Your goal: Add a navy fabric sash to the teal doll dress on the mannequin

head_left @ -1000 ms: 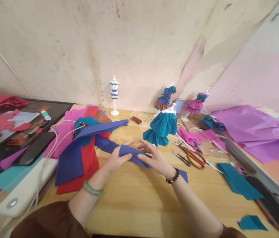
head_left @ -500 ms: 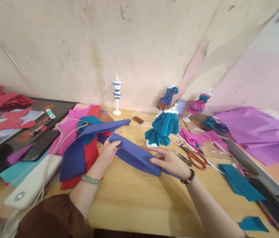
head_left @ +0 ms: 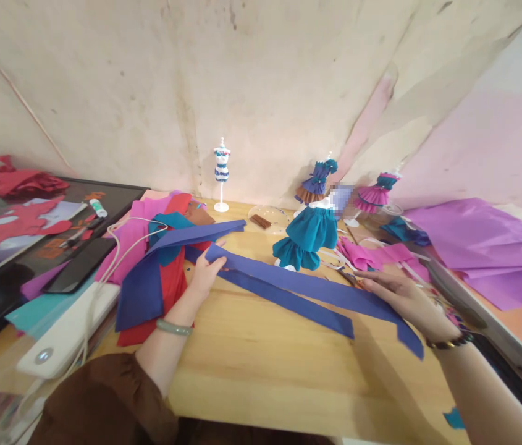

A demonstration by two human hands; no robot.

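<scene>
A long strip of blue crepe paper (head_left: 298, 278) stretches over the table between my two hands. My left hand (head_left: 205, 275) pinches its near-left end between thumb and fingers. Close to the other end, my right hand (head_left: 402, 303) grips the strip, whose tip hangs down past the fingers. Below it lies a second layer of blue paper (head_left: 288, 306), apart from the upper one along its right part. Behind the strip stands a small dress form with a teal ruffled skirt (head_left: 311, 232). The scissors are mostly hidden behind my right hand and the strip.
Folded blue sheets (head_left: 138, 300) and red sheets (head_left: 172, 284) lie left, beside a white power strip (head_left: 63, 340) with a cable and a black phone (head_left: 79, 266). Small dress forms (head_left: 222, 170) stand along the wall. Purple sheets (head_left: 464, 247) are piled right.
My right hand has moved right along the blue strip, drawing it out straight and opening its fold. My left hand has stayed almost in place, keeping its pinch.
</scene>
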